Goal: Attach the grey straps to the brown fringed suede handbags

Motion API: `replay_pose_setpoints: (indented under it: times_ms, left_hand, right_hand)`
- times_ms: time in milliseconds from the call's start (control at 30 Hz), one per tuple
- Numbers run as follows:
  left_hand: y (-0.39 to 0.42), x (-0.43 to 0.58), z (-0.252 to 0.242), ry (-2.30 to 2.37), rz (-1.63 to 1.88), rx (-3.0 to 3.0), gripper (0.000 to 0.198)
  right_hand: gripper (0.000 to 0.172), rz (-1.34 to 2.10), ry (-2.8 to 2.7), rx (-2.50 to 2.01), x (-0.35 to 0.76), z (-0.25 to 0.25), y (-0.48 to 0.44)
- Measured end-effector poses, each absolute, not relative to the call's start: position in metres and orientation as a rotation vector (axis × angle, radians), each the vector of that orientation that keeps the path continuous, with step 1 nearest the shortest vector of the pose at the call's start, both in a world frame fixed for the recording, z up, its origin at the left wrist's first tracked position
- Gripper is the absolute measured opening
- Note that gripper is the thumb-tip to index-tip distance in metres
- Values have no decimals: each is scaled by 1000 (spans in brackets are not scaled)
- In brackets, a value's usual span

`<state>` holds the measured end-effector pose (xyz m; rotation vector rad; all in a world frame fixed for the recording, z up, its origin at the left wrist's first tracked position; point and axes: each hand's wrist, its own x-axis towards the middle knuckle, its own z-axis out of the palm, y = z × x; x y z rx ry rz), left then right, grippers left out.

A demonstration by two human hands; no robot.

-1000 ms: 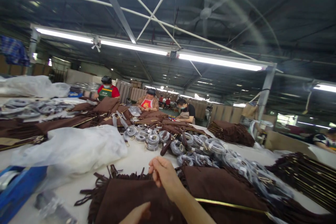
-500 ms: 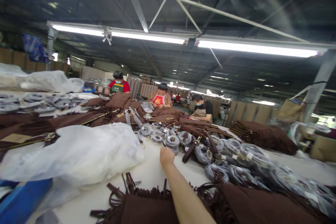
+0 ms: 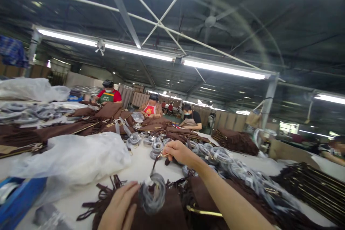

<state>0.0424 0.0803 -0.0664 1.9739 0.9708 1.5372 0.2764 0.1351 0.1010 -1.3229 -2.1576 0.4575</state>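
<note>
A gold clasp (image 3: 162, 155) is pinched in my right hand (image 3: 176, 152), above the middle of the table. From it hangs a coiled strap in clear grey wrapping (image 3: 152, 194), over a brown fringed bag (image 3: 168, 212). Just left of the coil is my left hand (image 3: 120, 206), its fingers spread and holding nothing. More wrapped coiled straps (image 3: 226, 160) lie in a heap beyond and right of my right hand.
A white plastic bag (image 3: 88, 154) lies at left, above a blue object (image 3: 27, 201). Brown bags (image 3: 107, 115) are piled across the far side, with several people behind. Gold-edged dark bags (image 3: 309, 190) are stacked at right.
The wrapped strap now hangs from my right hand, which was down by the coils before. My left hand has come into view at the bottom. The view has turned right and up.
</note>
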Motion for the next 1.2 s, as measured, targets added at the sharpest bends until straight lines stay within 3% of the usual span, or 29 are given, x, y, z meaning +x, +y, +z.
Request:
replay_pose_setpoints:
  times_ms: [67, 133, 300, 500, 633, 1000, 1200]
  left_hand:
    - [66, 48, -36, 1010, 1614, 2064, 46]
    - [46, 55, -6, 974, 1471, 2066, 49]
    - [5, 84, 32, 688, 1140, 1876, 34]
    - [2, 114, 7, 608, 1260, 1482, 50]
    - [-7, 114, 9, 724, 1365, 1513, 43]
    - [-35, 119, 15, 902, 1397, 1783, 37]
    - [-38, 121, 7, 750, 1271, 1842, 32]
  right_hand:
    - [25, 538, -2198, -1242, 275, 110, 100]
    - [25, 605, -2223, -1173, 273, 117, 70]
    - [25, 650, -2262, -1043, 267, 129, 11]
    - [28, -109, -2014, -1122, 264, 113, -42]
    - [26, -334, -2052, -1410, 257, 87, -74]
    - [25, -341, -2006, -1648, 248, 64, -78]
    - [32, 60, -1952, -1454, 252, 56, -73]
